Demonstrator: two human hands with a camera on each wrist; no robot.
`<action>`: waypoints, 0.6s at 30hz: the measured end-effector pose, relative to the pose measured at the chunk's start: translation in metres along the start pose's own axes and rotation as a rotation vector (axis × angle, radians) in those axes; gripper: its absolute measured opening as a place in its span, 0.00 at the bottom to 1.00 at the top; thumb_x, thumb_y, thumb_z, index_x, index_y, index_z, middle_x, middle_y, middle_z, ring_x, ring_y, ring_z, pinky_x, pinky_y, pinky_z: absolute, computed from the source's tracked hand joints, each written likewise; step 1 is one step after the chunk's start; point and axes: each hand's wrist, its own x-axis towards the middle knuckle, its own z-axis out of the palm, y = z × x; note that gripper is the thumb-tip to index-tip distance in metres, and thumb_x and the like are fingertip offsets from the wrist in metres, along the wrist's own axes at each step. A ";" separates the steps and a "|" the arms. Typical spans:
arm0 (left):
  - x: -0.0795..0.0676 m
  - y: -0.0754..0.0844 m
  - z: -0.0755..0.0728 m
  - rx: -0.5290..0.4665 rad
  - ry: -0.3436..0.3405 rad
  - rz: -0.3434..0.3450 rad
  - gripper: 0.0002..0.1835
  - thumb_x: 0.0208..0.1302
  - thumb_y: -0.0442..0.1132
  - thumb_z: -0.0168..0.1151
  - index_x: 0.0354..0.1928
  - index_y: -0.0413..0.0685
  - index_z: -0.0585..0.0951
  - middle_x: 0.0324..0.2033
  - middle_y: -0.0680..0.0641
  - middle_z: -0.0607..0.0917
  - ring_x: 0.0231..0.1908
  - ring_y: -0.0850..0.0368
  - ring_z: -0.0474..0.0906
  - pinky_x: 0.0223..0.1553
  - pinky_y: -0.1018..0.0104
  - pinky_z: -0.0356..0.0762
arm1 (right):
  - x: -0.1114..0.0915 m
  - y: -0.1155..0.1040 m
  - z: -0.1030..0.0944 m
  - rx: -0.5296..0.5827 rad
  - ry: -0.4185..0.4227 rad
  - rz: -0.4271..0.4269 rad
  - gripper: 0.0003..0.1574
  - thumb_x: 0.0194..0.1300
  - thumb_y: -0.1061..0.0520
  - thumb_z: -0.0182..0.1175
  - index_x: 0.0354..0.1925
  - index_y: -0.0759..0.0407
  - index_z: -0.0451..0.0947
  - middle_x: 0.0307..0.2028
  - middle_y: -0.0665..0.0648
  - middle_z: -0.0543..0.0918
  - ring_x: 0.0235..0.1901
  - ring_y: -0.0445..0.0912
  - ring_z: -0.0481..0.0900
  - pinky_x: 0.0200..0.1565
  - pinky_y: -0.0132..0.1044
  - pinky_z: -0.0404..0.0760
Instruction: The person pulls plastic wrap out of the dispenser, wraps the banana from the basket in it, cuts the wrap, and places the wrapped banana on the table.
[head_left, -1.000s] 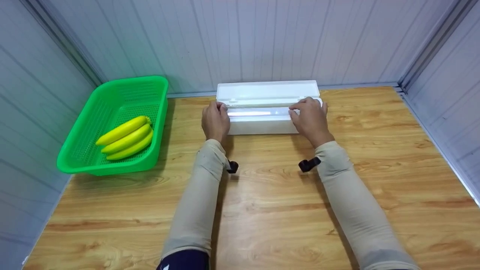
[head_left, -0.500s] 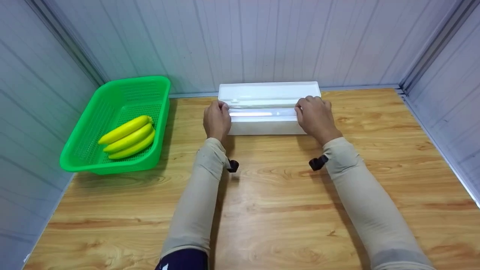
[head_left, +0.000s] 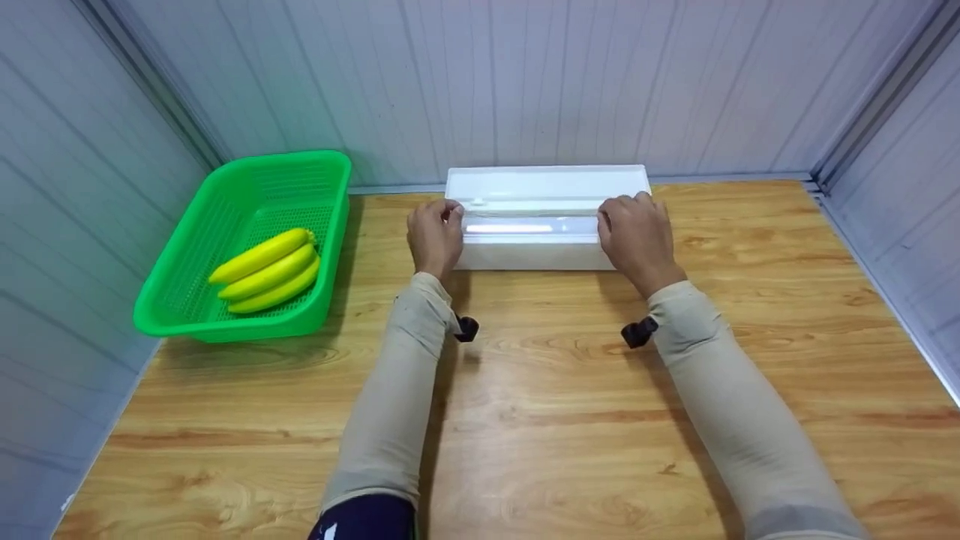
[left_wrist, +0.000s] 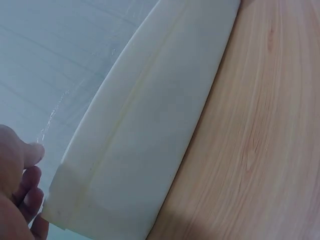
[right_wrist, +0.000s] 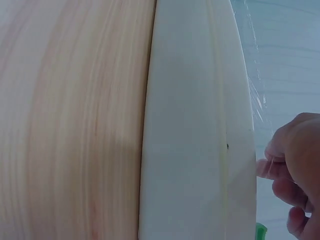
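Note:
A long white cling film box point(head_left: 532, 259) stands near the back wall with its lid point(head_left: 547, 180) raised. Shiny clear cling film point(head_left: 529, 227) lies across its opening. At the box's left end my left hand point(head_left: 436, 234) pinches the film's edge between thumb and fingers; the left wrist view has that hand point(left_wrist: 20, 185) beside the box's upper edge. My right hand point(head_left: 637, 236) pinches the film near the right end. In the right wrist view a thin strand of film runs to the thumb and forefinger of this hand point(right_wrist: 300, 160). The roll itself is hard to make out.
A green plastic basket point(head_left: 341, 247) holding several yellow bananas point(head_left: 266, 271) stands to the left. White panel walls point(head_left: 555, 90) close off the back and sides. Wooden tabletop point(head_left: 540, 420) stretches in front of the box.
My right hand has slid to the right along the film, and its thumb and forefinger have closed together. The left hand stays at the left end. The head view has shifted slightly.

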 end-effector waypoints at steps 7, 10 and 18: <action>0.000 0.001 0.000 -0.096 -0.052 -0.068 0.11 0.75 0.43 0.57 0.48 0.51 0.86 0.37 0.51 0.85 0.39 0.57 0.77 0.42 0.62 0.73 | -0.006 -0.002 0.003 0.108 -0.036 0.129 0.16 0.76 0.54 0.51 0.41 0.65 0.80 0.35 0.63 0.85 0.34 0.58 0.82 0.35 0.55 0.80; -0.001 0.002 0.000 -0.106 -0.071 -0.083 0.11 0.76 0.45 0.56 0.46 0.51 0.85 0.34 0.52 0.86 0.37 0.58 0.78 0.40 0.62 0.72 | -0.007 -0.003 0.002 0.142 -0.057 0.175 0.17 0.77 0.53 0.49 0.43 0.65 0.80 0.35 0.64 0.85 0.33 0.58 0.82 0.35 0.55 0.80; 0.001 0.008 0.003 -0.162 -0.064 -0.085 0.10 0.77 0.44 0.53 0.41 0.51 0.83 0.35 0.55 0.86 0.38 0.60 0.78 0.41 0.65 0.72 | -0.005 -0.004 -0.001 0.144 -0.071 0.218 0.18 0.78 0.52 0.46 0.45 0.64 0.76 0.34 0.64 0.83 0.33 0.60 0.82 0.36 0.57 0.78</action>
